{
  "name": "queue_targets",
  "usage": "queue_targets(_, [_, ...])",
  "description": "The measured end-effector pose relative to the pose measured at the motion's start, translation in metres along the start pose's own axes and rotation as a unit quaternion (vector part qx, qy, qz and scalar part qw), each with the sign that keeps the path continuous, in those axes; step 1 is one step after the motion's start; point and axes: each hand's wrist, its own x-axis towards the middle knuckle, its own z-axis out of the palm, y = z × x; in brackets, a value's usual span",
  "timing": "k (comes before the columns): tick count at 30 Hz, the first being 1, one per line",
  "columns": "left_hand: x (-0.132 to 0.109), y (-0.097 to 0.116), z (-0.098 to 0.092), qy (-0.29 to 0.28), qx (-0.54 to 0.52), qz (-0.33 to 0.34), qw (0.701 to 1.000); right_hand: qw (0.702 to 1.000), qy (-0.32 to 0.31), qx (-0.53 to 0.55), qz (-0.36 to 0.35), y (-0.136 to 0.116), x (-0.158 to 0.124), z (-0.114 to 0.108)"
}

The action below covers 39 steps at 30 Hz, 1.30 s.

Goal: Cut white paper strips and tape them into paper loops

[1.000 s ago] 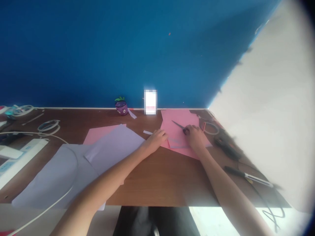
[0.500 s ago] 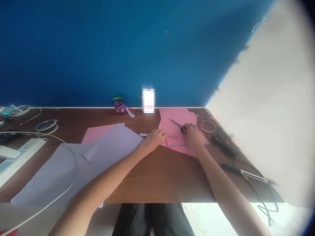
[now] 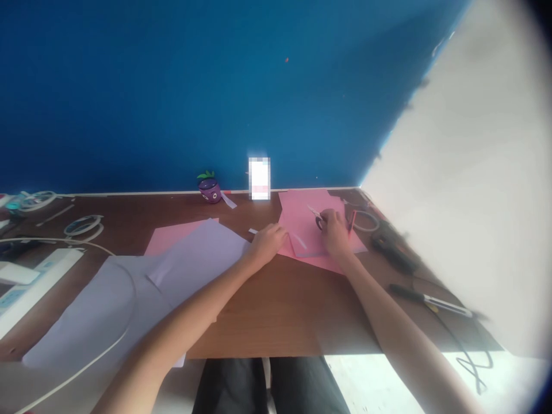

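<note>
My right hand (image 3: 334, 229) is closed around the handles of a pair of scissors (image 3: 314, 213), over the pink paper sheets (image 3: 302, 201). The blades point up and to the left. My left hand (image 3: 269, 241) is closed in a pinch at the left edge of the pink sheets. A narrow white paper strip (image 3: 253, 231) sticks out on its left side. Another pale strip (image 3: 299, 240) shows on the pink paper to its right; whether both belong to one strip is hidden by my fingers. A red stick-like thing (image 3: 352, 221) stands beside my right hand.
White sheets (image 3: 99, 310) lie at the left over another pink sheet (image 3: 172, 236), with a cable across them. A power strip (image 3: 38, 282) is at far left, a purple pot (image 3: 210, 190) at the back. On the right lie a black tool (image 3: 394, 250) and a utility knife (image 3: 431, 300).
The scissors have turned and drawn in towards my right hand, so less blade shows. The pale strip on the pink paper now slants down more steeply. My left hand has barely moved.
</note>
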Motion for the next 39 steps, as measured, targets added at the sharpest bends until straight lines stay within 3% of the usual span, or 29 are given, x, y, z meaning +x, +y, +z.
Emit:
queue_targets(3, [0.008, 0.001, -0.007, 0.059, -0.200, -0.085, 0.974, 0.994, 0.015, 0.110, 0.000, -0.001, 0.000, 0.006])
queue_targets(5, [0.016, 0.002, -0.015, 0.074, -0.352, -0.125, 0.925, 0.986, 0.013, 0.169, -0.001, -0.003, 0.000, 0.008])
queue_targets(7, [0.022, 0.001, -0.022, 0.113, -0.424, -0.150, 0.886, 0.977, 0.003, 0.215, -0.009, -0.006, -0.002, 0.010])
queue_targets(11, [0.024, -0.002, -0.026, 0.142, -0.437, -0.175, 0.871, 0.957, -0.044, 0.288, 0.001, -0.013, -0.004, 0.009])
queue_targets(16, [0.017, -0.008, -0.010, 0.172, -0.400, -0.208, 0.876, 0.934, -0.085, 0.346, 0.005, -0.027, -0.010, 0.006])
queue_targets(19, [0.013, -0.009, -0.001, 0.179, -0.375, -0.205, 0.886, 0.948, -0.110, 0.297, -0.018, -0.033, -0.014, 0.005])
queue_targets(24, [0.010, -0.005, 0.005, 0.141, -0.398, -0.204, 0.883, 0.980, -0.101, 0.172, -0.020, -0.029, -0.019, 0.009])
queue_targets(29, [0.009, -0.005, 0.004, 0.196, -0.374, -0.186, 0.887, 0.992, -0.105, 0.059, -0.036, -0.022, -0.017, 0.010])
queue_targets(39, [0.011, -0.008, 0.011, 0.172, -0.482, -0.226, 0.829, 0.989, -0.051, -0.141, -0.010, -0.027, -0.020, 0.010])
